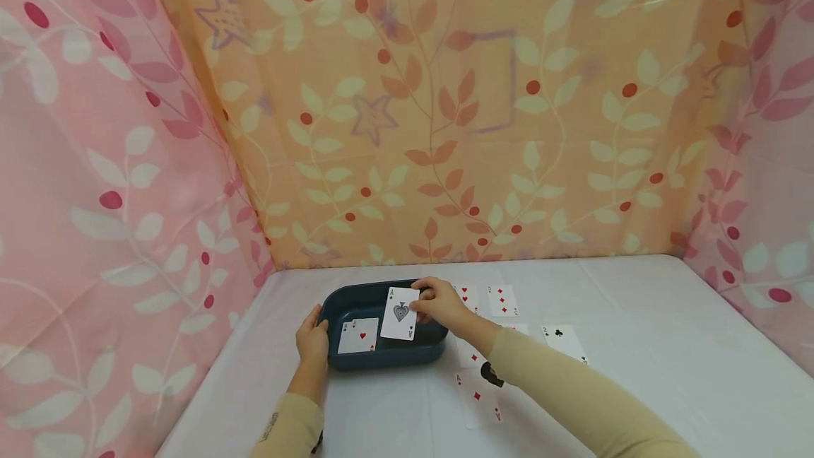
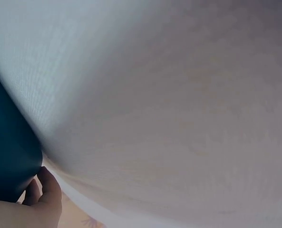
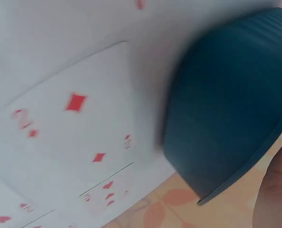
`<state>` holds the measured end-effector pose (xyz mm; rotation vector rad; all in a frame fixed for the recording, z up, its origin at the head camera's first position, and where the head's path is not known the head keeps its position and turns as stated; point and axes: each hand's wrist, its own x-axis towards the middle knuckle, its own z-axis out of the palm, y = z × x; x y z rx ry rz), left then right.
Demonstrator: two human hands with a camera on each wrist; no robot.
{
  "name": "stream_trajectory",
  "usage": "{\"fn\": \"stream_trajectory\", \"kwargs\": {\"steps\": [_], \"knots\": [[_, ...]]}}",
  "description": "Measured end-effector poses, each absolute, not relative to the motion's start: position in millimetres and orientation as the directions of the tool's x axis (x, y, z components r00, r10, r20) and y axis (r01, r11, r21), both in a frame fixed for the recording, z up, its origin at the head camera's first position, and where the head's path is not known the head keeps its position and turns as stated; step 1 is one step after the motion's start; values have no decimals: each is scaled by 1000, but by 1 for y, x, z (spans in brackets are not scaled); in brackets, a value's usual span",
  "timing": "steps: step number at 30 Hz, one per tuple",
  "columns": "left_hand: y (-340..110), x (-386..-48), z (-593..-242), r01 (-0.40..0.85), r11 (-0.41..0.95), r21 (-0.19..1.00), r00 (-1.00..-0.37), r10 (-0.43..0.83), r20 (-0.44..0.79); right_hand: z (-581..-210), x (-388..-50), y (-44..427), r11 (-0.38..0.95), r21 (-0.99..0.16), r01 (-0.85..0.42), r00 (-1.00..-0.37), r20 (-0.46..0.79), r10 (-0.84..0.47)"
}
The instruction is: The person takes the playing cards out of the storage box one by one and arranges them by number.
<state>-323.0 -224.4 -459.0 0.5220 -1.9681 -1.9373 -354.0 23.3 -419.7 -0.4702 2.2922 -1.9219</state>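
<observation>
My left hand (image 1: pixel 311 340) grips the left side of a dark blue plastic basin (image 1: pixel 388 359), its fingers at the rim; the left wrist view shows curled fingers (image 2: pixel 49 187) against the basin's edge. My right hand (image 1: pixel 440 304) pinches an ace of spades (image 1: pixel 393 327) by its right edge, above the right part of the basin. Inside the basin, on the left, lies an ace of hearts (image 1: pixel 364 345) over at least one other card. In the right wrist view, the basin wall (image 3: pixel 226 104) stands beside a two of diamonds (image 3: pixel 86 128), and the held card is out of sight.
On the white-covered table (image 1: pixel 381 415), right of the basin, lie several face-up cards, among them an ace of diamonds (image 1: pixel 478 408), a two of clubs (image 1: pixel 564 343) and a diamond card (image 1: pixel 501 300). My right forearm partly covers this area. Patterned curtains (image 1: pixel 445 104) enclose the table.
</observation>
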Motion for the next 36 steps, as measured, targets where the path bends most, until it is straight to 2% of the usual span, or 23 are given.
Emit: {"fn": "stream_trajectory", "kwargs": {"steps": [13, 20, 30, 36], "knots": [[-227, -326, -462, -47, -3, 999, -884, -466, -43, -421, -339, 61, 168, -981, -101, -955, 48, -293], [-235, -329, -462, -80, -108, 991, -903, -413, -118, -418, -327, 82, 183, -977, -106, -959, 51, -279], [-239, -330, -456, -42, -192, 981, -932, -346, -107, -415, -315, 112, 226, -973, -51, -982, 7, -190], [-235, -330, -454, -51, -228, 972, -929, -347, -130, -415, -312, 126, 242, -970, -32, -985, -11, -172]]}}
